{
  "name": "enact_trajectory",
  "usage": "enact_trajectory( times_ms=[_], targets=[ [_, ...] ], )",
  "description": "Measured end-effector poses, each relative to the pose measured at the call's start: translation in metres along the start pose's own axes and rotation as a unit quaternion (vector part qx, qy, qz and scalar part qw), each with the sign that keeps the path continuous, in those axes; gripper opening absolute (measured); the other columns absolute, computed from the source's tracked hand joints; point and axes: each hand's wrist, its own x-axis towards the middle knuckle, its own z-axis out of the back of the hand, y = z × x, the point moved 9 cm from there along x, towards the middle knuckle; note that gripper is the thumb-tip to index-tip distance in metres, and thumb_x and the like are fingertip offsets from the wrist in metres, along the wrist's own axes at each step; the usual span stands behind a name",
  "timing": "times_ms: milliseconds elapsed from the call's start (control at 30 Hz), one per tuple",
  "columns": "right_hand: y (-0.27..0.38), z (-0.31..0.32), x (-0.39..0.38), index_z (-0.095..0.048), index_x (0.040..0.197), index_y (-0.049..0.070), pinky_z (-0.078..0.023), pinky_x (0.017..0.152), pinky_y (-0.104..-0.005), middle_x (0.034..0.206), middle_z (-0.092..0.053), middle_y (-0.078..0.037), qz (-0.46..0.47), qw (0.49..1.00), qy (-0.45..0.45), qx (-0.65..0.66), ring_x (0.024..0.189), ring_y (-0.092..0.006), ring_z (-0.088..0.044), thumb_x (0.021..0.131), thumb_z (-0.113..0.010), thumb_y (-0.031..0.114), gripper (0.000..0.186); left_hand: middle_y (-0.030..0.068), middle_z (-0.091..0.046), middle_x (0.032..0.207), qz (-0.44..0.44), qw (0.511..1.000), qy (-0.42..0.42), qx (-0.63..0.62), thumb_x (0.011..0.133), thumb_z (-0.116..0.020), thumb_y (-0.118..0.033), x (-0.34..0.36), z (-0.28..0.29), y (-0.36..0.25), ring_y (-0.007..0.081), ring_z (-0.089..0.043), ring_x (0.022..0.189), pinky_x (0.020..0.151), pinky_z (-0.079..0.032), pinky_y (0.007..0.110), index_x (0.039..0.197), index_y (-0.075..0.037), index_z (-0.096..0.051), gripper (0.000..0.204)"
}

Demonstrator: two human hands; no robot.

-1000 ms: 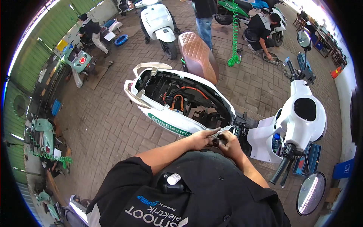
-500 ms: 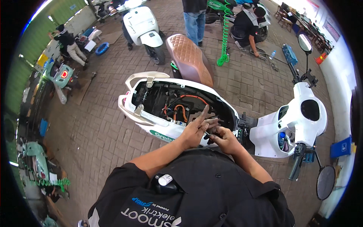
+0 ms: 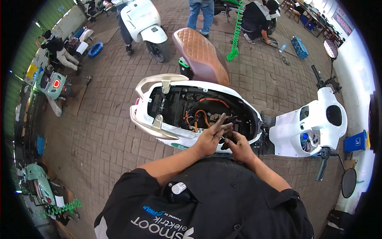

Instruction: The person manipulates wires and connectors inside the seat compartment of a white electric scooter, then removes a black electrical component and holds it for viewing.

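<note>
Over the near rim of a white scooter body (image 3: 191, 137) my two hands are close together. My left hand (image 3: 209, 140) has its fingers stretched out toward the opening, the palm side turned to my right hand. My right hand (image 3: 240, 147) is closed, thumb and fingers pinching a small, dark, thin part (image 3: 225, 145) whose kind I cannot make out. That part lies close against the left palm. Beneath and beyond the hands, the open underseat compartment (image 3: 171, 104) shows orange cables (image 3: 203, 115) and black wiring. The brown quilted seat (image 3: 203, 49) is tipped up on the far side.
The white front of the scooter (image 3: 296, 127), with handlebar and mirrors, stands at right. Another white scooter (image 3: 141, 22) is beyond. A green coiled hose (image 3: 235, 36) hangs near a crouching person (image 3: 256, 22). A blue toolbox (image 3: 299, 47) and mint scooters (image 3: 53, 85) stand farther off.
The view has shifted a little, so the scooter sits differently in the picture. My hands stay together over the near rim, the right one still pinching the small dark part.
</note>
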Motion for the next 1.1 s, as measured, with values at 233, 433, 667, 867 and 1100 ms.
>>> enact_trajectory(
  times_ms=[233,433,667,867,1100],
  targets=[
    [-0.005,-0.013,0.002,-0.055,0.109,-0.005,-0.049,0.073,-0.0282,0.094,-0.064,-0.008,0.040,0.999,-0.013,-0.026,0.082,-0.0116,-0.060,0.093,-0.053,0.005,0.019,0.0193,-0.052,0.132,-0.011,0.999,0.020,0.043,0.100,-0.033,-0.003,-0.005,0.008,0.008,0.0249,-0.054,0.120,0.100,-0.041,0.033,0.150,-0.013,-0.018,0.053],
    [-0.020,-0.004,0.001,-0.055,0.111,-0.003,-0.049,0.073,-0.0280,0.095,-0.063,-0.007,-0.018,0.997,-0.044,0.065,0.081,-0.0122,-0.060,0.094,-0.053,0.008,0.021,0.0156,-0.055,0.130,0.009,1.000,0.024,0.005,0.101,-0.034,-0.007,0.001,0.004,0.007,0.0219,-0.055,0.117,0.099,-0.040,0.031,0.150,-0.015,-0.020,0.051],
    [-0.021,-0.010,0.005,-0.054,0.110,-0.002,-0.050,0.072,-0.0271,0.091,-0.061,-0.006,-0.032,0.984,-0.077,0.157,0.079,-0.0123,-0.060,0.096,-0.052,0.011,0.019,0.0179,-0.055,0.128,-0.015,0.999,-0.008,-0.029,0.101,-0.034,-0.008,0.001,0.009,0.009,0.0219,-0.054,0.117,0.100,-0.040,0.031,0.147,-0.011,-0.026,0.047],
    [-0.018,-0.004,0.005,-0.053,0.106,-0.002,-0.050,0.074,-0.0283,0.093,-0.062,-0.008,-0.012,0.973,-0.092,0.212,0.081,-0.0139,-0.060,0.097,-0.049,0.012,0.017,0.0176,-0.040,0.144,-0.002,0.996,0.045,-0.075,0.098,-0.030,-0.005,0.006,0.001,0.005,0.0229,-0.040,0.131,0.106,-0.033,0.032,0.149,-0.006,-0.020,0.052],
    [-0.038,0.002,0.003,-0.053,0.108,0.001,-0.052,0.074,-0.0317,0.091,-0.062,-0.008,-0.047,0.944,-0.101,0.310,0.077,-0.0179,-0.062,0.096,-0.052,0.017,0.020,0.0135,-0.038,0.147,-0.003,0.996,0.086,-0.034,0.096,-0.032,0.001,0.009,-0.006,0.016,0.0204,-0.041,0.131,0.098,-0.038,0.027,0.150,-0.008,-0.017,0.057]
  ],
)
